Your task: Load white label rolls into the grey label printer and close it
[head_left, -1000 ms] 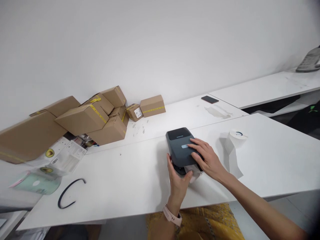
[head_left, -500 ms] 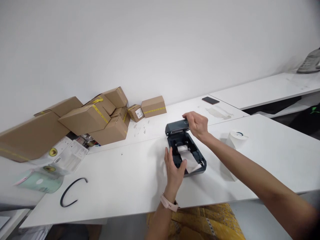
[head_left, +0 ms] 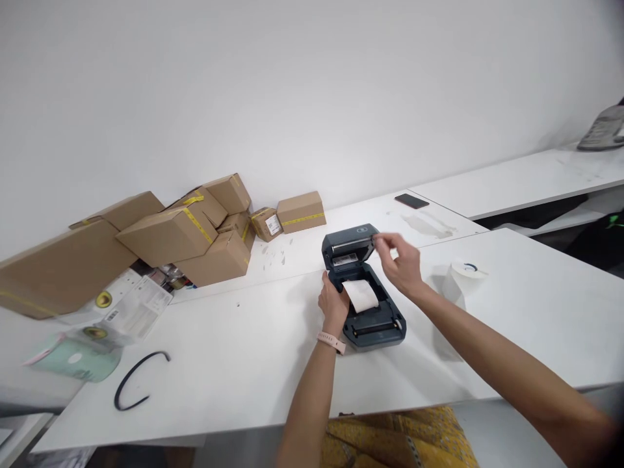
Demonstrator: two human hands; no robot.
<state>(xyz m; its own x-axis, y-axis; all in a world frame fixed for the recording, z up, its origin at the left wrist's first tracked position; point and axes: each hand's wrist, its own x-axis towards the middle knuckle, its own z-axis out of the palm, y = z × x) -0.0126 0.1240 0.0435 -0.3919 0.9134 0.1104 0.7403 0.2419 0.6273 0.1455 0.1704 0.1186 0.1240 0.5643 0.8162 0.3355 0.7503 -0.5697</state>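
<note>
A dark blue-grey label printer point(head_left: 385, 312) sits on the white table, its lid point(head_left: 351, 237) raised and tilted back. Inside lies white label paper point(head_left: 361, 295), its free end over the middle of the bay and the front roller uncovered. My left hand point(head_left: 334, 304) grips the printer's left wall, fingers by the hinge and thumb partly hidden at the paper. At the lid's right edge, my right hand point(head_left: 400, 263) is closed with thumb and fingertips on it, slightly blurred.
To the right stands a label roll point(head_left: 465, 273) with a loose strip trailing. Cardboard boxes point(head_left: 166, 235) are piled at the left back. A phone point(head_left: 412, 201) lies behind. Plastic packages point(head_left: 78, 357) and a curved black band point(head_left: 127, 382) lie left, near the table's front edge.
The lid is tilted farther back. The paper's free end no longer reaches the printer's front. My left hand has moved from the front of the bay to the left wall; my right slid along the lid.
</note>
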